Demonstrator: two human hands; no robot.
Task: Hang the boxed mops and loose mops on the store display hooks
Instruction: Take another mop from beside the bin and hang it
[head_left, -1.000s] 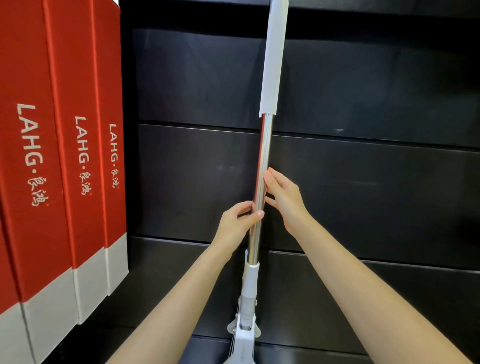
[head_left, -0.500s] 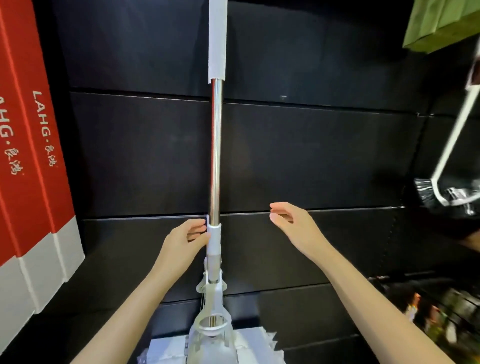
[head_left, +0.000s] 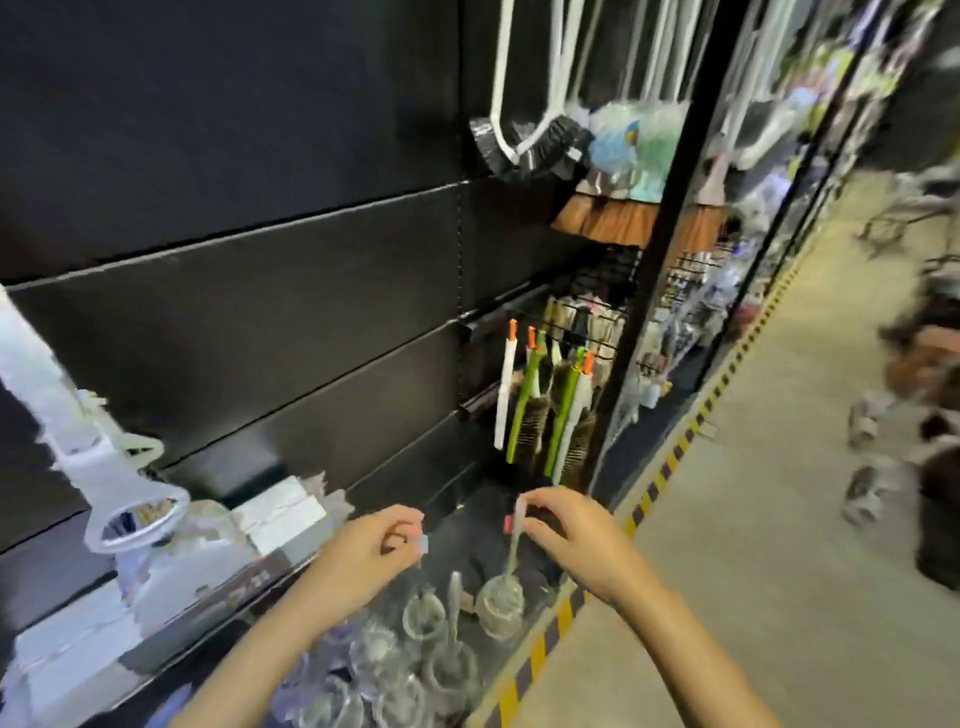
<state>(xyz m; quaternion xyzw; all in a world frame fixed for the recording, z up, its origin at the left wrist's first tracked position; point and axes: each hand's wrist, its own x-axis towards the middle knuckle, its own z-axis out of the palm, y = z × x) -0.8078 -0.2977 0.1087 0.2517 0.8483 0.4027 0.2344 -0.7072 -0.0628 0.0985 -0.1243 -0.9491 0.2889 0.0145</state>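
Note:
The loose mop (head_left: 78, 431) with its white stem and ring-shaped fitting hangs at the far left against the black display wall (head_left: 249, 156). Its white head (head_left: 78, 639) rests low on the bottom shelf. Neither hand touches it. My left hand (head_left: 374, 556) is at lower centre, fingers curled in, with nothing clearly in it. My right hand (head_left: 576, 535) is beside it, fingers curled. Its fingertips overlap the top of a clear brush handle (head_left: 513, 551); blur hides whether they grip it.
Clear cups with brushes (head_left: 441, 649) crowd the bottom shelf under my hands. Green and white brushes (head_left: 545, 415) hang to the right, with brooms and dusters (head_left: 613, 156) above. A black post (head_left: 660, 260) divides the bays. A striped floor line (head_left: 675, 457) edges the aisle.
Both hands have let go of the mop pole and dropped low. The view has swung right and down, so the mop is now far left and the red boxes are out of sight.

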